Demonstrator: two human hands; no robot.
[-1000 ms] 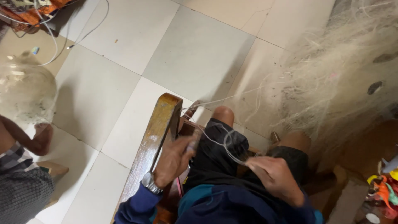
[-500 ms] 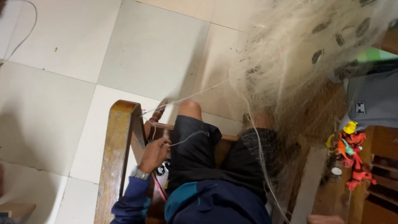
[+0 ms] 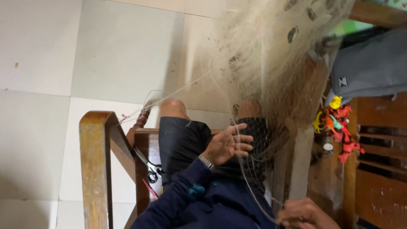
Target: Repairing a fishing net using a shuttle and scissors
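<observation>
The person sits on a wooden chair (image 3: 95, 161) and works on a pale fishing net (image 3: 271, 63), which hangs from the upper right corner down over the right knee and covers the dark shorts (image 3: 186, 144). I judge the step in hand is drawing one thin line (image 3: 248, 186) out of the mesh. The left hand (image 3: 227, 145) reaches across the lap with the wrist bent, fingers spread and released, only touching the line and the net at the thigh. The right hand (image 3: 307, 214), low at the bottom edge, seems clenched on the lower end of the line, but it is partly cut off. The next move probably needs the left fingers to pinch the strand without tangling the mesh
</observation>
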